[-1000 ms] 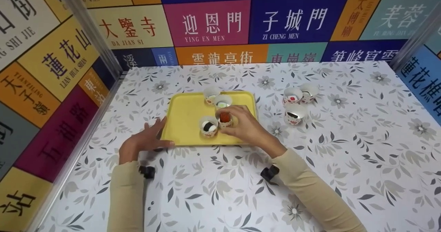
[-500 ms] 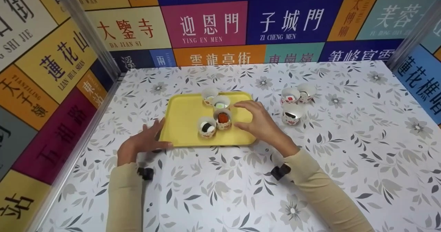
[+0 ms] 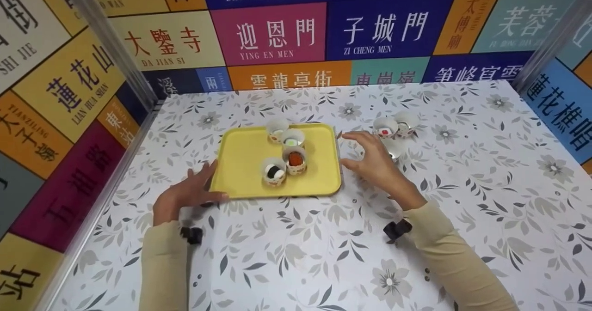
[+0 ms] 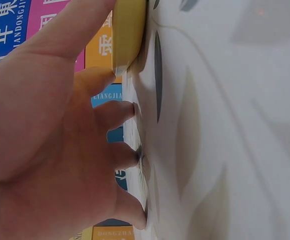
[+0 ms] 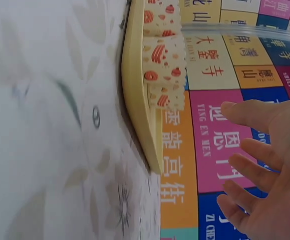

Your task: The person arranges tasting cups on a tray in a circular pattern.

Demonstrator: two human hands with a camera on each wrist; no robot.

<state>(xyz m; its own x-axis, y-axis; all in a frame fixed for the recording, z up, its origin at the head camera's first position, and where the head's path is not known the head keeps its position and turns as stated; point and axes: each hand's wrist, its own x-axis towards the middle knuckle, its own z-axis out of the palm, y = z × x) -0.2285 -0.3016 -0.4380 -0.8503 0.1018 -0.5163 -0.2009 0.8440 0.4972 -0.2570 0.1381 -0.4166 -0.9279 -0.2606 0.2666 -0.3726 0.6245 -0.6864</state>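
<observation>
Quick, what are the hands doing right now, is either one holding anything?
Left hand: open, touching the edge of the yellow tray without gripping it.
Right hand: open, holding nothing, just beyond the tray's right edge.

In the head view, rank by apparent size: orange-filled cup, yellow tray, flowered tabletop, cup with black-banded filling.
1. Flowered tabletop
2. Yellow tray
3. Orange-filled cup and cup with black-banded filling: too alike to rank

Yellow tray, one. On it: pale-filled cup, twelve o'clock; green-centred cup; red-filled cup; cup with black-banded filling, six o'clock. Left hand, touching tray edge, eight o'clock. Right hand, fingers parted, beside three o'clock. Three further cups, two o'clock.
</observation>
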